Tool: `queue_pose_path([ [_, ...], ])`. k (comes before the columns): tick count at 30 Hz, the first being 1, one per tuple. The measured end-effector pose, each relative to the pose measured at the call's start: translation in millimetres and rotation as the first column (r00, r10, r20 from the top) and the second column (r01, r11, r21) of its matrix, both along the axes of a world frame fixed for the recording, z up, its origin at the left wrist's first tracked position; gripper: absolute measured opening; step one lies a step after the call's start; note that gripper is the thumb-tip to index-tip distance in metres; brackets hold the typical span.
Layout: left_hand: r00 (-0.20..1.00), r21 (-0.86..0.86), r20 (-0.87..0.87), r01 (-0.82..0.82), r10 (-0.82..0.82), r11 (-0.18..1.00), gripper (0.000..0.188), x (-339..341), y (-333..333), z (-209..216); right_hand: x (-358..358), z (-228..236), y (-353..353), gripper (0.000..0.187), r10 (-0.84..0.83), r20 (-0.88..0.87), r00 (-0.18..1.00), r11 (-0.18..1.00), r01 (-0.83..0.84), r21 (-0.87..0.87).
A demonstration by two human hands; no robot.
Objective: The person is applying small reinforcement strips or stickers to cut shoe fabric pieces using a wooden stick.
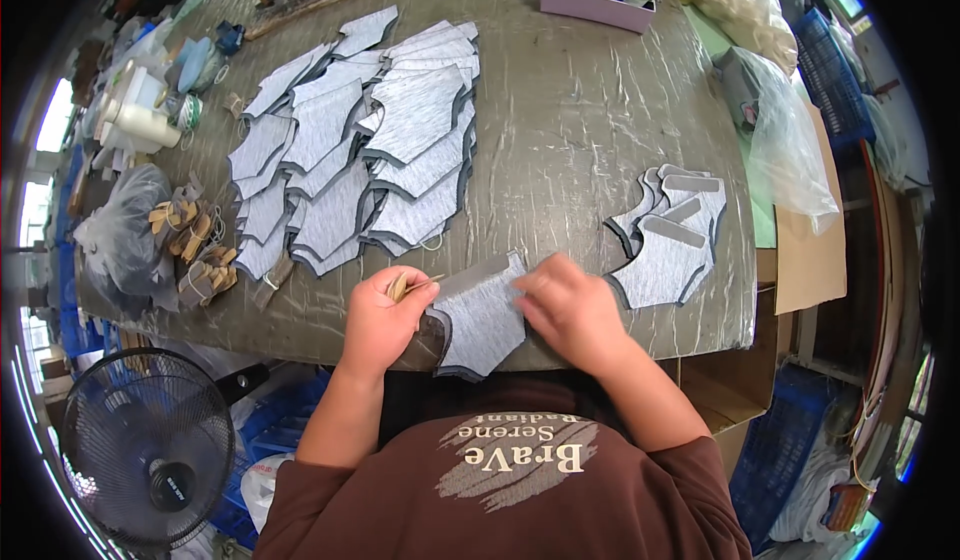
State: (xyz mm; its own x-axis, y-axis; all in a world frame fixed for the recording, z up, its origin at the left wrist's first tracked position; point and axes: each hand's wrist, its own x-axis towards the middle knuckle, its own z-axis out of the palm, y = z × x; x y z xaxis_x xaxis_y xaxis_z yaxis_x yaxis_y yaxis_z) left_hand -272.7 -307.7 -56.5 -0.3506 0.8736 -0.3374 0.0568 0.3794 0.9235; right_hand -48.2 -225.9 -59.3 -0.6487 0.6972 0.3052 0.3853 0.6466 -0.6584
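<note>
At the table's near edge lies a stack of cut light-grey heather pieces with dark undersides. A plain grey strip rests along its upper edge. My left hand is at the stack's left corner, fingers closed on a small bundle of tan, flat wooden-looking slips, one pointing right. Over the right edge is my right hand, fingers bent and smeared by motion; whether it grips anything is unclear. Farther right, more stacked grey pieces overlap, with grey strips on them.
Many overlapping grey stacks cover the table's left middle. Tied bundles of tan slips and a clear plastic bag lie at the left edge. A purple tray of jars stands at the back. A black fan stands lower left.
</note>
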Motion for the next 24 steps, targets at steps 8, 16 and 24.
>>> queue_pose_path([
  [8, 0.998, -0.090, 0.015, 0.062, -0.060, 0.994, 0.007, 4.8, 7.9, 1.7, -3.9, -21.7, -13.1, 0.017, -0.008, 0.190, 0.982, 0.988, -0.021, 0.151],
  [16, 0.998, -0.089, 0.016, 0.067, -0.066, 0.994, 0.008, 5.5, 8.8, 1.4, -4.5, -21.6, -12.5, 0.016, -0.010, 0.161, 0.987, 0.982, -0.020, 0.187],
  [24, 0.984, -0.102, -0.137, 0.099, -0.113, 0.990, 0.009, 6.9, 9.8, -1.1, -5.1, -18.9, -12.4, 0.014, 0.010, 0.238, 0.971, 0.973, -0.064, 0.222],
])
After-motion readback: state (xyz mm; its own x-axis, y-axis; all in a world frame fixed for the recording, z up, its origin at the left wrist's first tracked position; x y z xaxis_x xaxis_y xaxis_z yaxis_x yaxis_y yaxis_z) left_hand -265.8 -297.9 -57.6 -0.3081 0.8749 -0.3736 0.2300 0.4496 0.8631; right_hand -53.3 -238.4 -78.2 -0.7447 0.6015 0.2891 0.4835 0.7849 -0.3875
